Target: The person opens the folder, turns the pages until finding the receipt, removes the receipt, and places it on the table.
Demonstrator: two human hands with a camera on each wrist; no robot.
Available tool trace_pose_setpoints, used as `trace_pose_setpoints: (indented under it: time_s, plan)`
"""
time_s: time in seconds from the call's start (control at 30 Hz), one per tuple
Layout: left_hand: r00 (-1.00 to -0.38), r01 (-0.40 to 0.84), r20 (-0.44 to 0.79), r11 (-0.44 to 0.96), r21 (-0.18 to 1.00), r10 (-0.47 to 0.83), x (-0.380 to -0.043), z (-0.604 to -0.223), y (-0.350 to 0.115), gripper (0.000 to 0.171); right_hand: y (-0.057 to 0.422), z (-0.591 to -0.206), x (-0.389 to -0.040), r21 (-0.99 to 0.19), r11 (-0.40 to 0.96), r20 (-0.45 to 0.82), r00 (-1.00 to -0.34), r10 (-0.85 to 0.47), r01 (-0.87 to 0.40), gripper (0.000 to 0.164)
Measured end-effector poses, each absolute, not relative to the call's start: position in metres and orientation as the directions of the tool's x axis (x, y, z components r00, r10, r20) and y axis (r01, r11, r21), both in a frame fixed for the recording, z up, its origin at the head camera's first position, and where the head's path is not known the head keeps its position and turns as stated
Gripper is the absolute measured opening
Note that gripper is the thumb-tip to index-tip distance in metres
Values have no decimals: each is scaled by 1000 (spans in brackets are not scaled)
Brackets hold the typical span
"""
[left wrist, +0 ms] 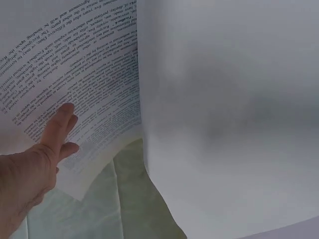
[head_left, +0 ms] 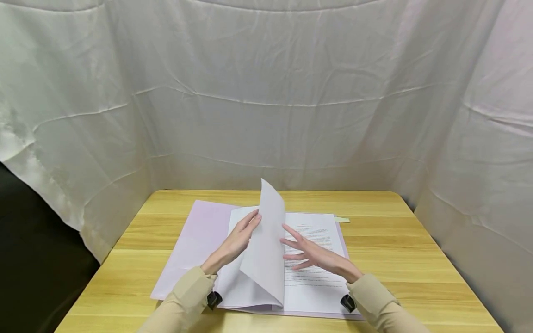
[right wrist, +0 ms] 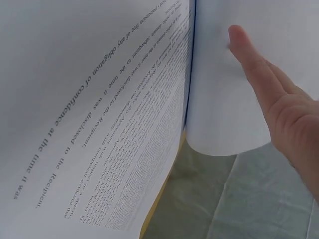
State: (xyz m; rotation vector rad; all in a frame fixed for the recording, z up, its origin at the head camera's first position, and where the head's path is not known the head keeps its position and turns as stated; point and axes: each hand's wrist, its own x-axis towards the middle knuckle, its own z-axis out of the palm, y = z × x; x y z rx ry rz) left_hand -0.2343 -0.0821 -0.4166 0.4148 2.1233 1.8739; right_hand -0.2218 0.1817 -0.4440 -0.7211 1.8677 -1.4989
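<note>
The left hand (head_left: 234,241) has its fingers nearly straight, with nothing gripped; their tips lie against the printed left face of a raised white paper sheet (head_left: 266,249). The right hand (head_left: 312,253) has its fingers spread wide, also holding nothing, and its fingertips are at the sheet's blank right face, close to its bound side; whether they touch cannot be told.

The key relation is that the sheet stands between both hands, right of the left hand and left of the right hand. Its long axis runs near to far, and it bows upward, with its loose edge on the left hand's side. The left hand is nearer that edge, the right hand nearer the fold.

Below, flat white pages (head_left: 229,286) lie on the left and a white printed page (head_left: 312,296) on the right. Under them a pale lilac folder (head_left: 195,240) lies open on the light wood-grain bench (head_left: 383,254); a small pale yellow paper tab (head_left: 342,219) juts right at its far end.
</note>
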Motion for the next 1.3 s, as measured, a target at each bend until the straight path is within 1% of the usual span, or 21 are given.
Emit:
trace_pose_setpoints:
  time_s: [0.13, 0.27, 0.43, 0.5, 0.6, 0.73, 0.93, 1.3]
  plan:
    - [-932, 17, -26, 114, 993, 362, -239, -419, -86, 71, 182, -446, -223, -972, 227, -131, -653, -746, -65, 62]
    - [-924, -43, -67, 72, 996, 376, -244, -422, -92, 72, 184, -449, -224, -968, 238, -127, -656, -744, -82, 64]
    - [-918, -56, -68, 43, 997, 391, -249, -425, -100, 66, 189, -450, -224, -964, 252, -127, -677, -725, -89, 66]
    - [-923, -58, -72, 49, 997, 378, -250, -427, -102, 66, 191, -450, -224, -963, 253, -125, -686, -717, -89, 66]
    - [-933, -75, -92, 62, 995, 347, -252, -430, -104, 72, 194, -451, -225, -966, 246, -121, -695, -709, -83, 65]
    - [-950, -108, -123, 67, 992, 286, -255, -434, -106, 79, 197, -453, -227, -970, 226, -102, -698, -709, -88, 64]
    - [-966, -135, -156, 112, 984, 204, -259, -442, -109, 85, 202, -453, -230, -972, 213, -79, -711, -699, -101, 63]
    - [-963, -164, -197, 179, 970, 182, -265, -452, -121, 87, 215, -455, -237, -970, 218, -72, -732, -678, -107, 61]
